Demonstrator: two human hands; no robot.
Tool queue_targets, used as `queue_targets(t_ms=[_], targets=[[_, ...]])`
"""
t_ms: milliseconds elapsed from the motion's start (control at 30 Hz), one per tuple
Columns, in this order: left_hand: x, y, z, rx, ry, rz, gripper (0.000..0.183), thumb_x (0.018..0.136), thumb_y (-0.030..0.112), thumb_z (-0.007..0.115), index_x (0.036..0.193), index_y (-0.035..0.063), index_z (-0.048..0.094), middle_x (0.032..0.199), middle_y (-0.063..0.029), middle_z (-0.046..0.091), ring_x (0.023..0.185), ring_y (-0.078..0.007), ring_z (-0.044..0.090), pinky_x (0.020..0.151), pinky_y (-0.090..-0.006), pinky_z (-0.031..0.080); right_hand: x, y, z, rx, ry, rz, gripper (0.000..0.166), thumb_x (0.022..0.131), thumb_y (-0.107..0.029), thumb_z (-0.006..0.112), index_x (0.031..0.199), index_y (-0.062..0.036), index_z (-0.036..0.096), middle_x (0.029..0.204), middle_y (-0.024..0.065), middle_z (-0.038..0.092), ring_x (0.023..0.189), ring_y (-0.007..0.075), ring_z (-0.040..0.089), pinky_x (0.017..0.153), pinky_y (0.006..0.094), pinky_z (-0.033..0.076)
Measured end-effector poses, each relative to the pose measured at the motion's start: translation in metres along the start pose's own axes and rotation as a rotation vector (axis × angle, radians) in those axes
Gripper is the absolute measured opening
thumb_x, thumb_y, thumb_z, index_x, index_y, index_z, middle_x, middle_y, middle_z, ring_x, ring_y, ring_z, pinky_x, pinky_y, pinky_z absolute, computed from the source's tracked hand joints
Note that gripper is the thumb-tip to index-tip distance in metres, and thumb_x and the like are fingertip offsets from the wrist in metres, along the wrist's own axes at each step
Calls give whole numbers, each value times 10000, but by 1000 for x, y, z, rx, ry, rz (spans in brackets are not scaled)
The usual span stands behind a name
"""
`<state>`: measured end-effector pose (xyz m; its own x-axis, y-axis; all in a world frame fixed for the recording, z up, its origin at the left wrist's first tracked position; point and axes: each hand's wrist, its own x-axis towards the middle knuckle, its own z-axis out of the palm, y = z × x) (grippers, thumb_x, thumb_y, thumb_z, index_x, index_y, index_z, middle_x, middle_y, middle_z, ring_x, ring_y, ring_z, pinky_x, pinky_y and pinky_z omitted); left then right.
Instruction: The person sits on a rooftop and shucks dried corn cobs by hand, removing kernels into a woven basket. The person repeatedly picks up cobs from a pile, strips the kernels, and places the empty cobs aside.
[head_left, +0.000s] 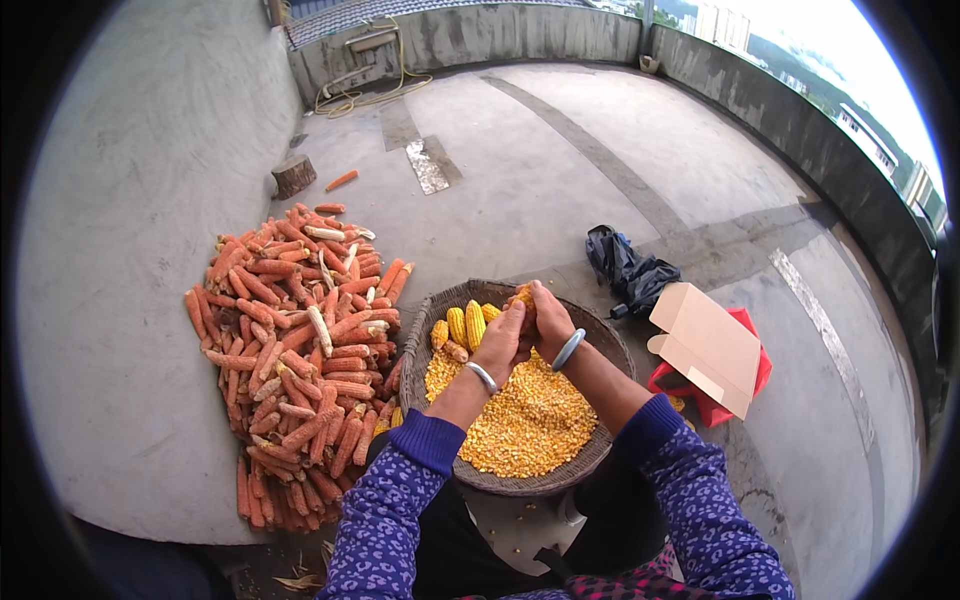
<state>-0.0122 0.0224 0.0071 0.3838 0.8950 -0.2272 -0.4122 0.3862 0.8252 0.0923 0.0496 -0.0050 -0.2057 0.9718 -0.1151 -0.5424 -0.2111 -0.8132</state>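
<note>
Both my hands meet above a round woven basket (411, 375), gripping one ear of corn (525, 296) that is partly hidden by the fingers. My left hand (501, 337) wraps it from the left, a silver bangle at the wrist. From the right, my right hand (551, 319) holds the same ear, with a bluish bangle on that wrist. Loose yellow kernels (525, 427) fill much of the basket. Several ears with yellow kernels (475, 324) rest on the kernels at its far left side.
A large heap of reddish stripped cobs (300, 360) lies left of the basket. To the right are a black folded umbrella (630, 270), a cardboard piece (709, 345) and a red plastic bag (763, 367). Farther back, a wood stump (294, 176) and a yellow hose (401, 56) sit near walls.
</note>
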Motion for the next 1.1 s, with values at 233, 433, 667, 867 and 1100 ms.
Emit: queue_targets(t_ms=[233, 433, 667, 867, 1100], targets=[[-6, 21, -5, -185, -83, -78, 368, 839, 436, 322, 769, 103, 463, 609, -5, 462, 477, -72, 404, 364, -157, 279, -10, -17, 13, 24, -80, -33, 317, 878, -281, 292, 1057, -48, 410, 857, 64, 529, 758, 146, 529, 663, 273, 460], [3, 19, -17, -34, 101, 6, 325, 835, 412, 342, 740, 125, 464, 566, 21, 443, 428, -70, 380, 350, -177, 268, -11, -8, 19, -608, 152, -30, 359, 850, -397, 313, 916, -64, 428, 664, 7, 477, 524, 90, 461, 413, 212, 364], [4, 21, -28, 108, 176, -9, 358, 814, 436, 333, 650, 130, 419, 498, 25, 388, 338, -78, 311, 316, -202, 217, -22, -18, 31, -589, 7, 161, 285, 827, -349, 416, 743, -77, 435, 560, -13, 401, 397, 53, 324, 339, 180, 238], [-4, 17, -18, 510, 140, 181, 407, 849, 395, 312, 737, 40, 477, 588, -20, 432, 533, -91, 393, 488, -224, 341, -23, -32, 22, -491, -71, 370, 220, 802, -214, 407, 682, -39, 465, 578, 3, 437, 380, 44, 328, 326, 173, 235], [16, -17, -33, 1133, 312, 457, 423, 837, 399, 317, 795, 9, 476, 703, -152, 532, 668, -292, 522, 615, -355, 402, -13, 6, 4, -653, 38, 255, 200, 797, -176, 408, 628, -96, 479, 476, -14, 387, 371, 72, 332, 327, 224, 217]])
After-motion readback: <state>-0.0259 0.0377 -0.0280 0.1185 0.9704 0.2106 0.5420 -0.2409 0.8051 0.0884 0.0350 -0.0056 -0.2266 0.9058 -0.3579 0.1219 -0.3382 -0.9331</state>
